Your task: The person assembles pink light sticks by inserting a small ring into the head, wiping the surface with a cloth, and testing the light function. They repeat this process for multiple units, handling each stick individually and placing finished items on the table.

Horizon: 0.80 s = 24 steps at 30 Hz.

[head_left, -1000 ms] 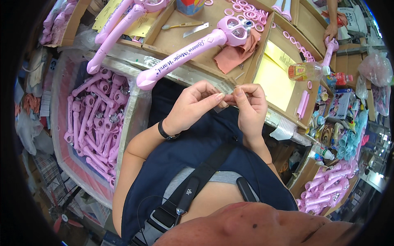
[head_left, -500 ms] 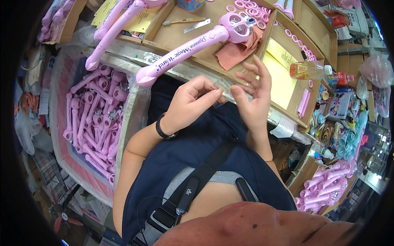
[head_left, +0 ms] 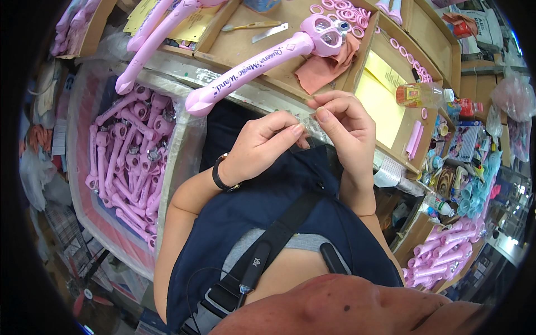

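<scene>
- The left hand [head_left: 262, 146] and the right hand [head_left: 343, 125] meet in front of the person's chest, just off the near edge of the bench [head_left: 245, 50]; working close to the body keeps the small piece steady and under the eye.
- Between them is a small clear plastic piece [head_left: 312, 133]. Each grip is nearly closed, thumb and forefinger pinching an end of it, so it is stretched between the two hands. Its exact shape is too small and glassy to tell.
- A finished pink toy wand [head_left: 262, 61] lies slantwise on the bench, its handle end overhanging the near edge, within reach of either hand.
- Under the wand's head lies a salmon cloth [head_left: 324, 70], likely to cushion it.
- Loose pink rings [head_left: 346, 11] sit along the far edge, sorted apart from the work spot.
- Off the bench's left end, a lined bin of pink wand bodies [head_left: 128, 162] stands low beside the person, handy for the left arm.
</scene>
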Each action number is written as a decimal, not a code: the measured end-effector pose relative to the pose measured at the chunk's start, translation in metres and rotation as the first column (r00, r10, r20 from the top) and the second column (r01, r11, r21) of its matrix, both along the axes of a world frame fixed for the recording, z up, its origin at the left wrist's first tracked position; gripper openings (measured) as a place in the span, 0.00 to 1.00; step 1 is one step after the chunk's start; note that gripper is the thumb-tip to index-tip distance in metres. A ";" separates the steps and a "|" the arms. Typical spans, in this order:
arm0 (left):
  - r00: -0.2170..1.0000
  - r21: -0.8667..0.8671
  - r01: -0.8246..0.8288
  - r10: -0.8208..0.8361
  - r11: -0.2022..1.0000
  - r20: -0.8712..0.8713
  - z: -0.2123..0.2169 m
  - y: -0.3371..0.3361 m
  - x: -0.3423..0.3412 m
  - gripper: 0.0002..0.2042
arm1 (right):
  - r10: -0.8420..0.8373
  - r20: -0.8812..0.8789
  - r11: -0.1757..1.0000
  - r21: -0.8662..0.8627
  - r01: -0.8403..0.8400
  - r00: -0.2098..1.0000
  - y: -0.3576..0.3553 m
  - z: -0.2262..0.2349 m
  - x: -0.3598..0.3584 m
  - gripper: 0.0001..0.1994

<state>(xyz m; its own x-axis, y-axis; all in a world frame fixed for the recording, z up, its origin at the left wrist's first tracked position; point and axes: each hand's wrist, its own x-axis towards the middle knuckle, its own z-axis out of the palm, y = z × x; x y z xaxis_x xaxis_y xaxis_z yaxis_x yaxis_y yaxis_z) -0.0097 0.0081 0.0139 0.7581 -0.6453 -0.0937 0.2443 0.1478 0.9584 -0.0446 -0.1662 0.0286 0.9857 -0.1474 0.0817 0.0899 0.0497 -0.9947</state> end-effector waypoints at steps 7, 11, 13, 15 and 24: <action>0.983 0.013 0.109 -0.109 0.994 0.145 0.006 0.007 0.004 0.09 | 0.074 -0.196 0.894 0.448 0.022 0.978 0.008 0.009 -0.012 0.04; 0.983 -0.086 0.148 -0.137 0.985 0.126 0.008 0.009 0.001 0.09 | 0.074 -0.139 0.924 0.382 -0.016 0.988 0.007 0.012 -0.018 0.06; 0.989 -0.086 0.144 -0.141 0.986 0.044 0.010 0.011 0.000 0.09 | 0.085 -0.137 0.920 0.392 -0.025 0.987 0.009 0.015 -0.020 0.06; 0.988 -0.090 0.156 -0.155 0.984 0.017 0.010 0.013 -0.001 0.09 | 0.051 -0.138 0.919 0.395 0.007 0.989 0.014 0.018 -0.021 0.05; 0.998 -0.192 0.011 0.000 0.981 0.060 0.000 0.016 0.000 0.09 | -0.437 0.035 0.865 0.292 0.409 0.899 -0.024 0.034 -0.011 0.09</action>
